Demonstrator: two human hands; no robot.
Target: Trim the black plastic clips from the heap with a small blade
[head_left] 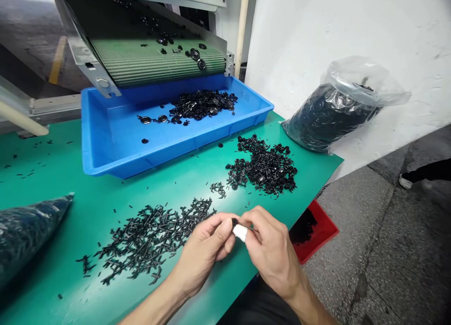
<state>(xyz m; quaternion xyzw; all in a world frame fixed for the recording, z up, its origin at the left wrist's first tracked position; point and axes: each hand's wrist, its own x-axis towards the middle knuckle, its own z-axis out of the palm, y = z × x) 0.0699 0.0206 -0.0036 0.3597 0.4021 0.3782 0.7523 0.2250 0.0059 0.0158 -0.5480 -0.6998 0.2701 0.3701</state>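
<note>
My left hand (207, 240) pinches a small black part (234, 222) between thumb and fingers, above the front edge of the green table. Touching it from the right, my right hand (269, 245) is closed, with a white wrapping (240, 232) at its thumb tip; a thin dark item between its fingers is too small to name. Left of my hands lies a pile of black branched pieces (151, 236). Behind them is a pile of small black round parts (269, 167).
A blue tray (116, 163) holding black parts stands below a green conveyor belt (158, 62). Filled plastic bags rest at the right (327, 113) and left (28, 236). A red bin (322, 233) sits below the table's right edge. A person's foot (405, 181) shows far right.
</note>
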